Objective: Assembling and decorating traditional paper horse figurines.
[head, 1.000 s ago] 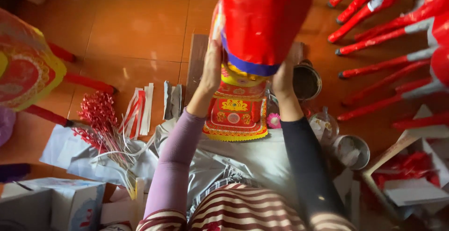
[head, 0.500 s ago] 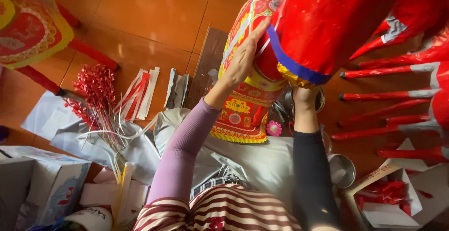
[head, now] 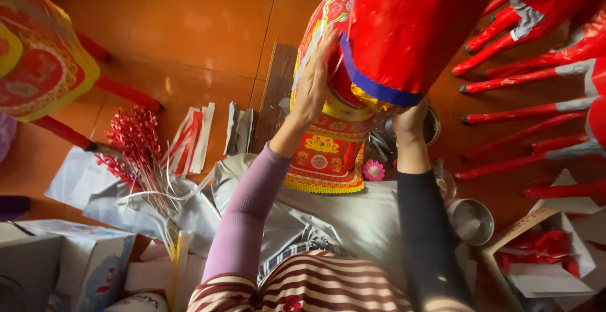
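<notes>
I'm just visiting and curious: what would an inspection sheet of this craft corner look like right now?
Surface: orange tiled floor; grey cloth spread over the person's lap.
Job's things: large red paper figure with a blue band, held up over an ornate red and gold paper panel.
Clutter: bundle of red bead sprigs, cut paper strips, pink paper flower, metal bowl, open box of red pieces, white cartons.
Hands: left hand flat on the figure's side; right hand under its lower edge.
Cables: nothing seen.
Surroundings: row of red paper legs at right; another decorated red and yellow piece at left.
</notes>
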